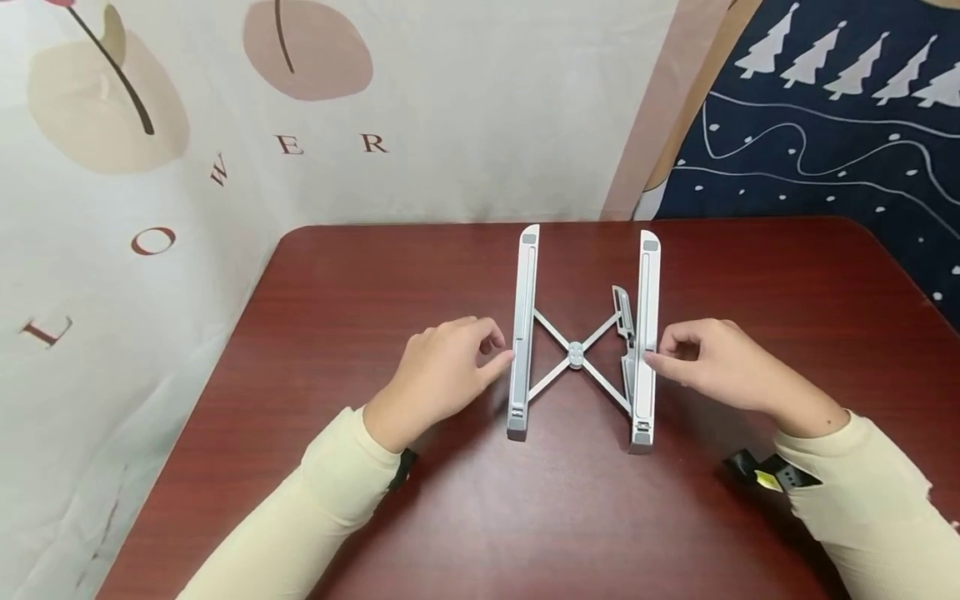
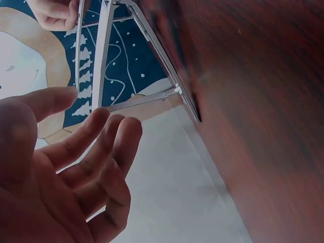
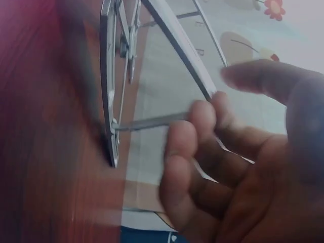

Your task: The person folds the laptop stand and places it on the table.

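A silver folding laptop stand (image 1: 575,355) stands on the table in the head view, its X-shaped brace spread between two long rails. My left hand (image 1: 446,367) is at the outer side of the left rail (image 1: 525,300), thumb tip at its edge. At the right rail (image 1: 648,292), the thumb tip of my right hand (image 1: 720,362) overlaps the outer edge. Both wrist views show loosely bent fingers, with thumb and forefinger apart. The left forefinger (image 2: 93,124) and right forefinger (image 3: 223,111) reach the nearby rails; firm contact is hard to tell.
The reddish-brown table (image 1: 337,292) extends around the stand. Behind it hangs a pale printed cloth (image 1: 480,108), beside a dark blue cloth (image 1: 810,142) with white trees. Dark straps, one on the right wrist (image 1: 787,475), sit at the cream sleeves.
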Demonstrator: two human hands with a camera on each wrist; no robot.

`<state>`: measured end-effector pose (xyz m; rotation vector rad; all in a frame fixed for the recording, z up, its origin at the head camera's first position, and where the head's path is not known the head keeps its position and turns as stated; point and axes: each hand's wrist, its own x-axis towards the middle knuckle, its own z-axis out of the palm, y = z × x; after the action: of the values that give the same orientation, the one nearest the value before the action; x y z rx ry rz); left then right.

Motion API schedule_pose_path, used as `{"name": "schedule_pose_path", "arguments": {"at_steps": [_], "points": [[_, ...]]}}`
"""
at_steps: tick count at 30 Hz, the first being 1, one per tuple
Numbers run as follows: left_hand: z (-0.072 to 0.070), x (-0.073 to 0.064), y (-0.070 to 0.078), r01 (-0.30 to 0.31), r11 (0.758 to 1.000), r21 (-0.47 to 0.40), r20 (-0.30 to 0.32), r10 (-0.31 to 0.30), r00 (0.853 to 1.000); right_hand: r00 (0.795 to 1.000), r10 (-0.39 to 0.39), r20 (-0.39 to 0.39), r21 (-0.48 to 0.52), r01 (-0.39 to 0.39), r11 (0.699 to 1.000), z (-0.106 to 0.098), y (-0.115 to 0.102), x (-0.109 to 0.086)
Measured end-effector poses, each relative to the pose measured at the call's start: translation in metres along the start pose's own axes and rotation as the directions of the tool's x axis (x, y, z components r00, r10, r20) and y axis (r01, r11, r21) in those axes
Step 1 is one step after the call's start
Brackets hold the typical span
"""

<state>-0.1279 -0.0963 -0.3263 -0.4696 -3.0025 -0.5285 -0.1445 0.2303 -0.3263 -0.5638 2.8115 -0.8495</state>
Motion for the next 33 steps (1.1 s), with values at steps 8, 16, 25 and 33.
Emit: {"name": "schedule_pose_path", "arguments": {"at_steps": [8, 16, 25, 33], "points": [[0.005, 0.000, 0.001, 0.001, 1.000, 0.019, 0.107, -0.003, 0.994, 0.988, -0.085, 0.126, 0.026, 0.083, 0.996, 0.003, 0.007, -0.001], [0.011, 0.000, -0.002, -0.030, 0.999, -0.036, 0.174, 0.036, 0.984, 0.984, -0.116, 0.137, 0.055, 0.110, 0.992, 0.008, 0.005, -0.001], [0.011, 0.000, -0.002, -0.046, 0.996, -0.080, 0.228, 0.063, 0.972, 0.986, -0.117, 0.122, 0.066, 0.109, 0.992, 0.009, 0.004, -0.002], [0.014, 0.001, -0.003, -0.050, 0.993, -0.109, 0.250, 0.076, 0.965, 0.986, -0.123, 0.112, 0.087, 0.114, 0.990, 0.012, 0.003, -0.001]]}}
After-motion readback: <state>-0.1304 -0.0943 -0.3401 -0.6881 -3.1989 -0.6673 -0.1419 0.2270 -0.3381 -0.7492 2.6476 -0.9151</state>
